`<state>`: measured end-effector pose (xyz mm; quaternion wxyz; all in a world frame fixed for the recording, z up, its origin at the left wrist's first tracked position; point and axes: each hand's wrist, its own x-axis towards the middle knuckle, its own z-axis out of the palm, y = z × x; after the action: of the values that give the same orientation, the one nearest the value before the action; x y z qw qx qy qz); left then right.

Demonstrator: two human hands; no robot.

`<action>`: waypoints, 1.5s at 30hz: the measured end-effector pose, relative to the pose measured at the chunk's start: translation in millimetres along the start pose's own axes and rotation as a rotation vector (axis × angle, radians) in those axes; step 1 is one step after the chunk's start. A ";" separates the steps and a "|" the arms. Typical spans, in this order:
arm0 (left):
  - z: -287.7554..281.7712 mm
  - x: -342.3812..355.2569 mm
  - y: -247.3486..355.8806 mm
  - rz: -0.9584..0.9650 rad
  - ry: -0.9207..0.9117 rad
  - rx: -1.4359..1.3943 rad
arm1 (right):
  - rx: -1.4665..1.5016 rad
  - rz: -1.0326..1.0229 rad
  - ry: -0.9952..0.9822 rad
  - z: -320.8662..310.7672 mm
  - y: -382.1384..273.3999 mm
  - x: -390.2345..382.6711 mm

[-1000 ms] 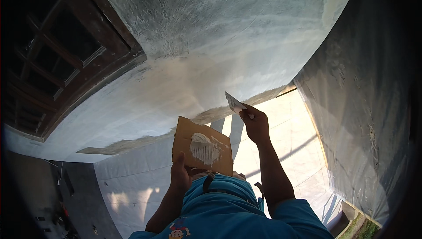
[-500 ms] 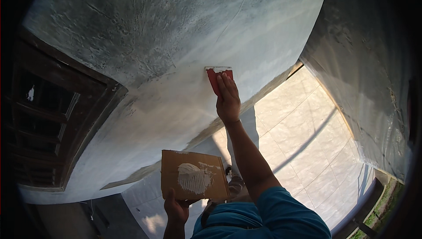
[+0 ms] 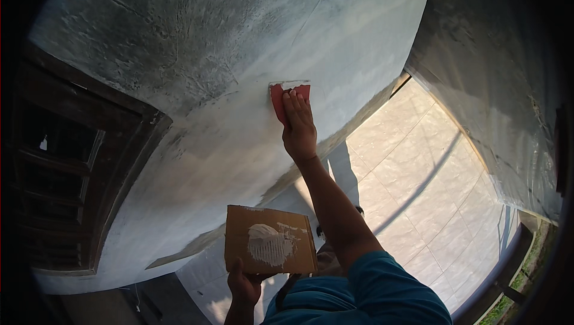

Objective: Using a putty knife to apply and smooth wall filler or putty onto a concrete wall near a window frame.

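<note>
My right hand (image 3: pixel 300 126) grips a red putty spreader (image 3: pixel 278 102), its fingers pressed on the blade's face. White paste lies along the spreader's far edge, which rests against the grey-white wall (image 3: pixel 221 139). Low in front of my body, my left hand (image 3: pixel 244 284) holds a piece of brown cardboard (image 3: pixel 239 229) by its near left corner, thumb on top and the other fingers underneath. On the cardboard sits a mound of white putty (image 3: pixel 270 246) with ridged marks and smears beside it.
A dark wooden window frame (image 3: pixel 113 107) with panes is set in the wall at the left. Pale sheeting or large tiles (image 3: pixel 412 175) cover the sunlit floor at the right. Beyond it hangs translucent plastic sheeting (image 3: pixel 490 86). Grass (image 3: pixel 508 292) shows at the lower right.
My right hand and the spreader have moved slightly up and left in the view, along the wall. The cardboard in my left hand appears a little farther right.
</note>
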<state>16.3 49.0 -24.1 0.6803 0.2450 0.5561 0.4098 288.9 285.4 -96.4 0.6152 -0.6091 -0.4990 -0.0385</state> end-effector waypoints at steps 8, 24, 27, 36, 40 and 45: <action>-4.6 2.6 3.4 0.009 -0.041 -0.063 | -0.004 0.118 -0.106 -20.9 20.4 -60.1; -4.8 1.0 -5.6 0.011 -0.043 -0.057 | 0.004 0.106 0.051 -21.2 14.3 4.7; -8.5 2.8 -6.5 -0.003 -0.039 -0.071 | -0.051 0.023 -0.064 4.6 9.8 -20.1; -14.3 7.7 -3.2 -0.007 -0.053 -0.063 | -0.009 -0.016 0.011 -22.9 -16.2 5.3; -8.6 10.7 -5.1 0.012 -0.038 -0.068 | -0.037 -0.033 -0.149 16.5 -18.0 -34.8; -19.6 14.1 -8.0 0.021 -0.057 -0.105 | 0.035 0.049 -0.295 -8.8 -5.5 -78.2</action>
<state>0.5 53.9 -43.4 0.7035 0.2263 0.5114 0.4385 251.2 233.1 -142.0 0.5465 -0.6092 -0.5696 0.0753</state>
